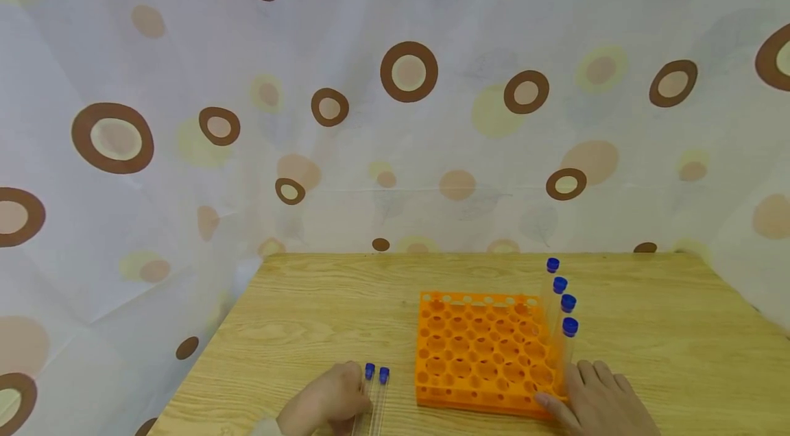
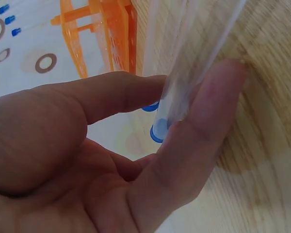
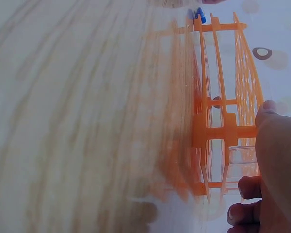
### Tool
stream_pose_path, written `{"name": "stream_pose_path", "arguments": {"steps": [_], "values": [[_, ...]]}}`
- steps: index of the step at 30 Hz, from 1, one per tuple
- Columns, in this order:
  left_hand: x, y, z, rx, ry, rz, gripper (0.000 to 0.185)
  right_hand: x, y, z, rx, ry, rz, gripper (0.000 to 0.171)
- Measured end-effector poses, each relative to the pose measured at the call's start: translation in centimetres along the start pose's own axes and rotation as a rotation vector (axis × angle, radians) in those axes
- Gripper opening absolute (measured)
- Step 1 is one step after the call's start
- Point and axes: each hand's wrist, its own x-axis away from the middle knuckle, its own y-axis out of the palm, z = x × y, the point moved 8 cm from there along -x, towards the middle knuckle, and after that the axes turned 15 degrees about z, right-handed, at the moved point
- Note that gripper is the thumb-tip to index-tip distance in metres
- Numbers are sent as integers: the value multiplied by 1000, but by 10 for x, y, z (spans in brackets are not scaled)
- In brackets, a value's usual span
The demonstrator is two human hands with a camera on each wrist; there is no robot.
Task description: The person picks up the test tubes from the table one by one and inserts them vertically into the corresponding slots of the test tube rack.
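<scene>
Two clear test tubes with blue caps lie side by side on the table, left of an orange test tube rack [image 1: 481, 347]. My left hand [image 1: 330, 398] pinches the left test tube [image 2: 186, 73] between thumb and finger, close to its cap [image 1: 369, 371]. The other tube [image 1: 379, 402] lies just to the right of it. My right hand [image 1: 601, 398] holds the rack's front right corner, thumb [image 3: 267, 108] on the top plate and fingers [image 3: 245, 213] at the right end. Several blue-capped tubes [image 1: 568, 347] stand upright in the rack's right-hand column.
The wood-grain table [image 1: 308, 312] reaches back to a white curtain [image 1: 395, 141] with brown and beige circles, which also hangs along both sides. Several rows of holes in the rack, left of the standing tubes, hold no tube.
</scene>
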Motion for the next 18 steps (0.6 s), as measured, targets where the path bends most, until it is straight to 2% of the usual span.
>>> {"name": "stream_pose_path", "arguments": {"steps": [3, 8, 13, 18], "values": [[0, 0, 0, 11, 24, -1, 32, 0, -1, 0, -1, -2, 3, 62], [-1, 2, -1, 1, 12, -16, 28, -1, -1, 0, -3, 9, -13, 63], [-3, -1, -1, -17, 34, 3, 26, -1, -1, 0, -8, 14, -20, 63], [-6, -9, 2, 39, 83, 47, 15, 0, -1, 0, -7, 15, -19, 63]]}}
